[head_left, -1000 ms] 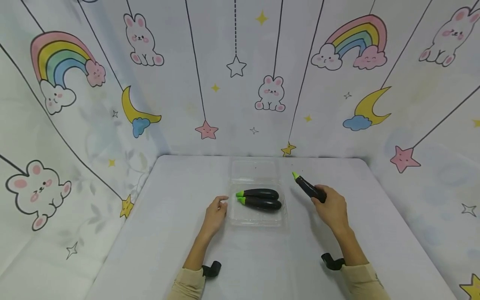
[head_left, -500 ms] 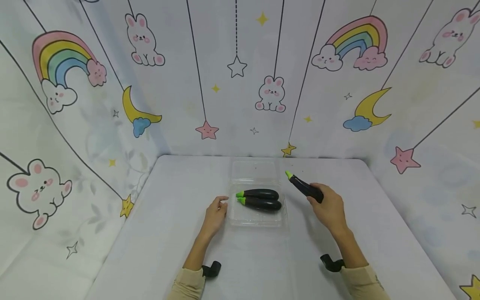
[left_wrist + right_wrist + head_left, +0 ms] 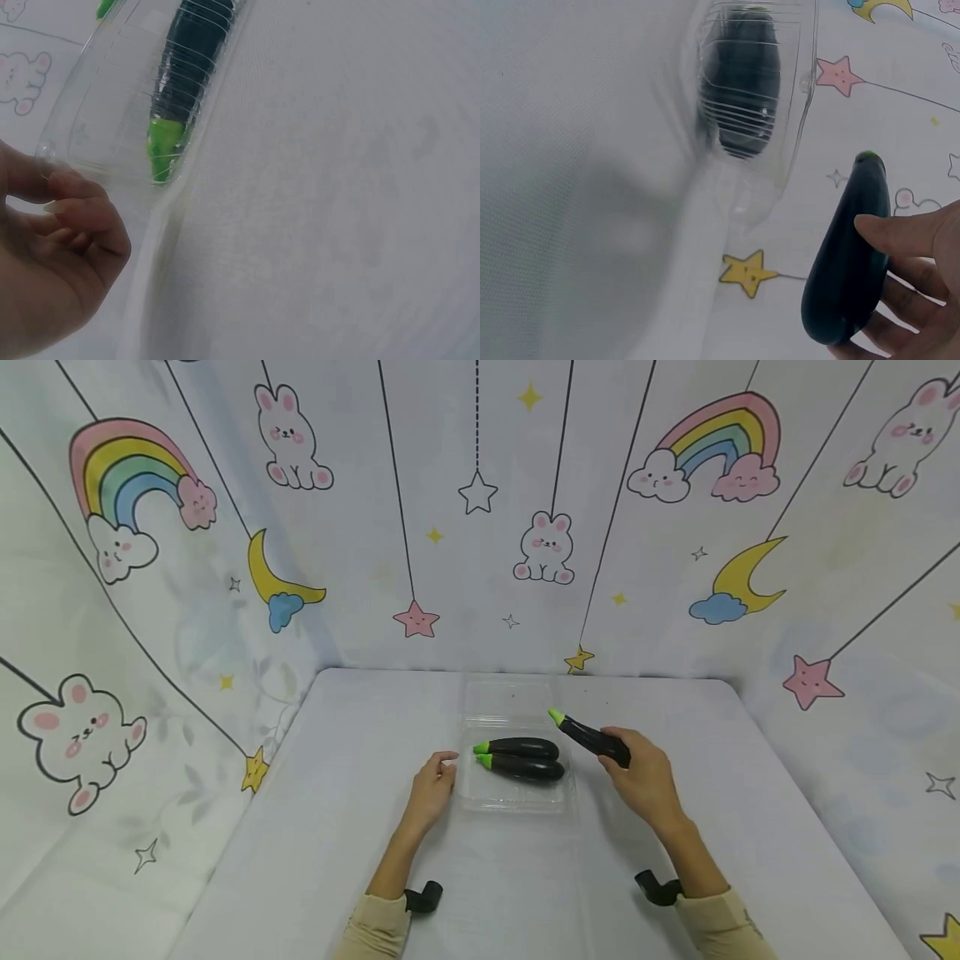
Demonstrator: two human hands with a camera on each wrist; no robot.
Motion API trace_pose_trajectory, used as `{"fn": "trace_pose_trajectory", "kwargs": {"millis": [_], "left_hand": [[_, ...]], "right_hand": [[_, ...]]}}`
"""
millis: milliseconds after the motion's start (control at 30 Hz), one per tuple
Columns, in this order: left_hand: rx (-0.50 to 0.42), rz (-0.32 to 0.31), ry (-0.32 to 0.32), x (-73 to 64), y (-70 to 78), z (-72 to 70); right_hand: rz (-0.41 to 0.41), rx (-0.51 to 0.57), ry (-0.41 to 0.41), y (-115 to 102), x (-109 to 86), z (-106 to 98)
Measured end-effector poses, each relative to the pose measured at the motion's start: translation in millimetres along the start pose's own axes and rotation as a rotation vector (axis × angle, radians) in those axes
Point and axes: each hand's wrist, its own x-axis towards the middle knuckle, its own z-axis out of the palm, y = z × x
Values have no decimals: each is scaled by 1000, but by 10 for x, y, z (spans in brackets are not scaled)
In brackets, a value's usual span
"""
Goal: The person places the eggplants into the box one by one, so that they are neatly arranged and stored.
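- Out left of the clear plastic clamshell, on the same white surface, here's the left sleeve, beige, nearer the person than the clamshell, with a black wrist mount jutting from the arm.
- Now the left hand, right at the clamshell's left edge, fingers bent in by the rim; whether they pinch the plastic or merely rest against it, I cannot tell.
- Here's the clamshell itself, wide open, base toward the person, its lid spread out behind the base.
- And in that base, two dark eggplants, side by side: the rear eggplant and the front eggplant, both with bright green stems facing the clamshell's left edge.
- A third, the held eggplant, is up in the air, tilted, its green stem end by the clamshell's rear right side and its rounded dark end out to the right of it.
- There's the right hand, right of the clamshell, clamped on that rounded end, thumb on one side, fingers round the other.
- Farther right and nearer the person than the clamshell: another black mount, then the right sleeve, beige too.
- Behind the clamshell and round both sides, a white curtain printed with rabbits, rainbows, moons and stars.
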Motion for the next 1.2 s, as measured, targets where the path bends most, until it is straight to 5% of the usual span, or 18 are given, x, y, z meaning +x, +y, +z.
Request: {"fn": "trace_pose_trajectory", "kwargs": {"millis": [267, 1200], "left_hand": [[4, -1, -7, -2, 1, 6], [-3, -23, -7, 16, -7, 22]], "right_hand": [[-89, -3, 1, -53, 6, 23], [-154, -2, -177, -326, -24, 199]]}}
